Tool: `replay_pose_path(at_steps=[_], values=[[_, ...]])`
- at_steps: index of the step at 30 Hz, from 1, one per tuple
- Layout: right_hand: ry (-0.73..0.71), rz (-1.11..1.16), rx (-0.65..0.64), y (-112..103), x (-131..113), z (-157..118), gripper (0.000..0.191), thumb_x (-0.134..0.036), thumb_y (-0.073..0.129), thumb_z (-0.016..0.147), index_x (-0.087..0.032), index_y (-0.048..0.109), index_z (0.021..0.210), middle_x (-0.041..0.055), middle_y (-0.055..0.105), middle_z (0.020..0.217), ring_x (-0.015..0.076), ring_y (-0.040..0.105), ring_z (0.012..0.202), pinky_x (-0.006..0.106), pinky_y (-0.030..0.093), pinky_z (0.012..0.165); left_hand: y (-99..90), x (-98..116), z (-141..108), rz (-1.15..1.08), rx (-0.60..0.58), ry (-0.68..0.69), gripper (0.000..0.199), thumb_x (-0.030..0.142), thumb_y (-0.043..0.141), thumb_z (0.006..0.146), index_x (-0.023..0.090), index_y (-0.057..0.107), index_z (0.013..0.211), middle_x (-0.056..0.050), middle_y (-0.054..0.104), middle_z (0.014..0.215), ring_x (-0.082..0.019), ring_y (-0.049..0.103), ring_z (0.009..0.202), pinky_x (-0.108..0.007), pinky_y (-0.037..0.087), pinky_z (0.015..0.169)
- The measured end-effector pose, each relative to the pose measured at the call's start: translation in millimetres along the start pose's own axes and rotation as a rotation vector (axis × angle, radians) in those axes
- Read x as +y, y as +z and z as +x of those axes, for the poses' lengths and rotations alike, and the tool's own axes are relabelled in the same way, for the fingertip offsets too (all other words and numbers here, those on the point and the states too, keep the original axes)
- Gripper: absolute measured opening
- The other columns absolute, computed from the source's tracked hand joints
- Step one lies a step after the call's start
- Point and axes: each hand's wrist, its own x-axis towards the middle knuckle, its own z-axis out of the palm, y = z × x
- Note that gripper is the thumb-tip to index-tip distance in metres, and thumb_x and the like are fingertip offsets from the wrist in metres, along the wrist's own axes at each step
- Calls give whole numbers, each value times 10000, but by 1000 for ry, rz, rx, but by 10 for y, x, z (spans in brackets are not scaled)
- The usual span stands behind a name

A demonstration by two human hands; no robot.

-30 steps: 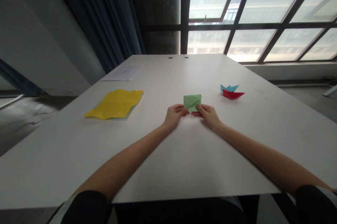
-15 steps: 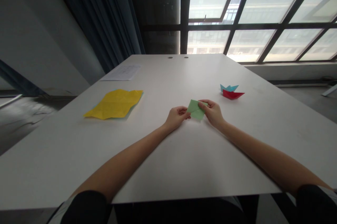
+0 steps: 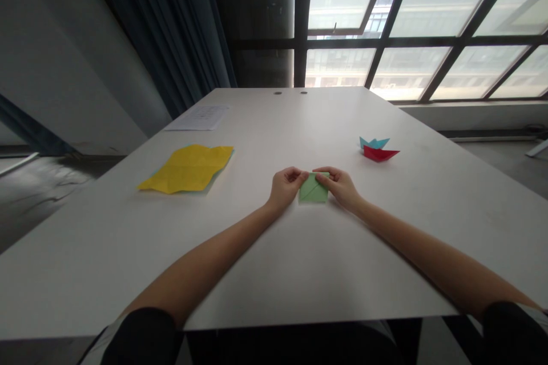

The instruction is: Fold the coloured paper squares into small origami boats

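A small folded green paper (image 3: 314,189) is held between my two hands, just above or on the white table (image 3: 299,262). It looks nearly square, with a diagonal crease across its face. My left hand (image 3: 286,187) pinches its upper left corner between thumb and fingers. At its upper right, my right hand (image 3: 340,187) grips the edge with the thumb in front. The lower edge of the paper is uncovered and faces me.
Left of my hands lies a yellow sheet (image 3: 188,168) over a bluish one. A red paper boat (image 3: 380,154) and a blue paper boat (image 3: 373,143) stand to the right. Printed white sheets (image 3: 199,117) rest at the far left.
The green paper has turned from a tilted position to nearly square-on and sits slightly lower. Both hands have shifted their grip to its upper corners.
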Motion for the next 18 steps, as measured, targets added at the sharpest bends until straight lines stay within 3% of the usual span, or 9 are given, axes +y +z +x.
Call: replay_pose_path(at_steps=[5,8,11,14,18], values=[[-24,24,45,-32,21,36,381,-394,666,677,-200,578,992,30,668,902,136,613,811,261,489,705,-28,-48,41,-95,145,-27,277,387,678,646,129,580,633,22,567,578,-74,499,532,-198,412,531],[13,-24,46,-34,36,32,486,-340,707,628,-211,522,1059,36,660,900,148,622,777,291,500,684,-61,-123,81,-159,235,-64,284,391,674,641,134,553,656,29,546,578,-69,483,516,-195,408,512],[15,-79,33,-37,34,26,513,-296,703,616,-208,498,1078,19,662,816,143,621,705,295,500,650,-87,-170,100,-133,232,-87,255,368,648,658,139,555,724,32,539,584,-71,483,515,-195,410,511],[-40,-175,57,-78,25,44,458,-271,667,635,-191,510,1058,10,664,752,133,609,652,276,485,617,-112,-160,90,44,167,-68,230,304,604,690,161,562,864,46,531,573,-84,497,525,-204,417,535],[-103,-447,42,-189,28,85,320,-242,591,683,-163,578,993,24,671,722,136,600,632,274,471,618,-145,-84,54,552,24,12,147,254,574,703,181,602,828,9,596,654,-119,536,621,-240,413,610]])
